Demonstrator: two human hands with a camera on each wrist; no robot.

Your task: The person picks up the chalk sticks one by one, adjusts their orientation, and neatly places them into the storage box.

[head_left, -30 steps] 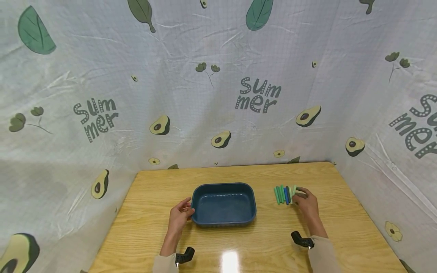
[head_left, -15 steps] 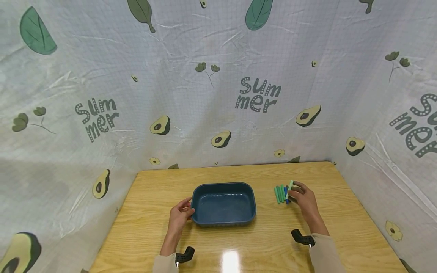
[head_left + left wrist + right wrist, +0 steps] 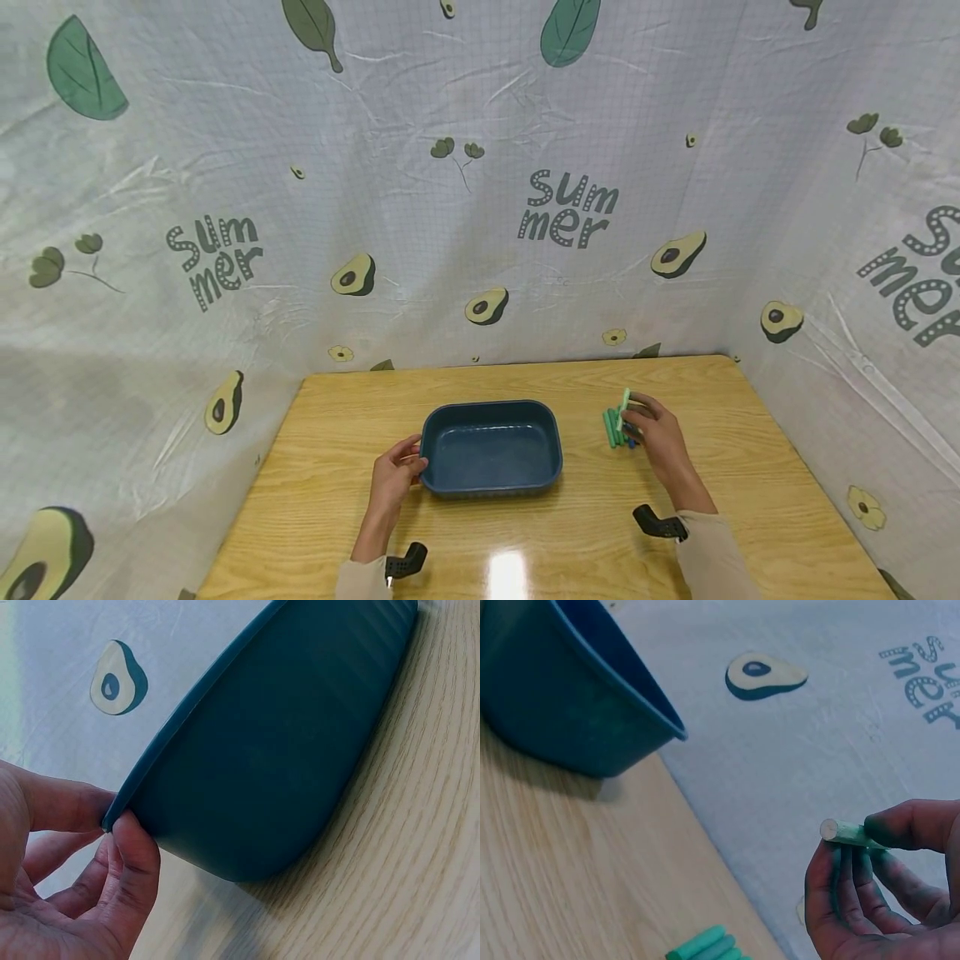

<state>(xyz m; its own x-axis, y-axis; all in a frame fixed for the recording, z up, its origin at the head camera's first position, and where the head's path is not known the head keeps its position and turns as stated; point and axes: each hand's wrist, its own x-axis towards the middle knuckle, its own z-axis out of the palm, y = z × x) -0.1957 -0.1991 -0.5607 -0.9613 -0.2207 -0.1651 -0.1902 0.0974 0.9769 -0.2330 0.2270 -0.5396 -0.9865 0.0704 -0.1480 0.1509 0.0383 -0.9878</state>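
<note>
In the head view my right hand [image 3: 660, 437] pinches a pale green chalk stick [image 3: 623, 408] above several other chalk sticks [image 3: 609, 430] laid side by side on the table. Green and blue ones show there; the hand partly covers the row. Up close in the right wrist view, the held chalk [image 3: 847, 833] lies between thumb and fingertips, and green dust stains the fingers. My left hand [image 3: 392, 479] grips the left rim of a dark blue rectangular baking dish [image 3: 491, 460]. The left wrist view has thumb and fingers pinching that rim [image 3: 180, 712].
The wooden table [image 3: 337, 417] backs onto a white curtain [image 3: 405, 217] printed with avocados and leaves. That curtain also stands along both sides. The dish sits left of the chalk row, with a strip of bare wood between them.
My right hand has lifted the pale green chalk stick from the row's right end and carried it left over the other sticks. The left hand and the dish stay in place.
</note>
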